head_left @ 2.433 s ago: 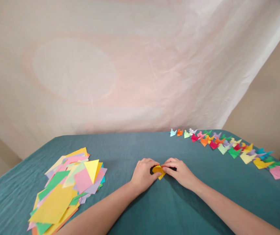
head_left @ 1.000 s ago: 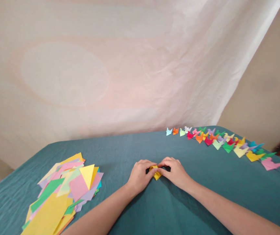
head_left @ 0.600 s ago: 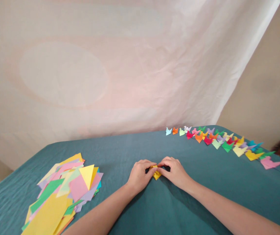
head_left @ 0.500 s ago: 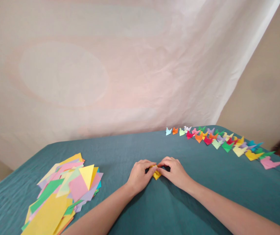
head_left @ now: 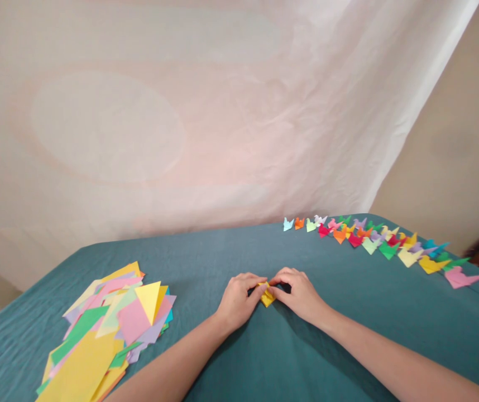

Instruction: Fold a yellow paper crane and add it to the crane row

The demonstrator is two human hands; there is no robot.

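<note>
A small folded piece of yellow paper (head_left: 267,298) is held between my two hands, just above or on the green cloth in the middle of the table. My left hand (head_left: 239,297) pinches its left side with thumb and fingertips. On the other side, my right hand (head_left: 297,291) grips the right edge in the same way, fingers curled. The paper's upper part is partly covered by the fingertips, and a pointed corner shows below them.
To the left lies a loose pile of coloured paper sheets (head_left: 84,357). Folded paper birds in many colours, such as a pink bird (head_left: 459,277), stand in rows along the right. The table has a green cloth (head_left: 206,251), and a pale sheet (head_left: 223,111) hangs behind it.
</note>
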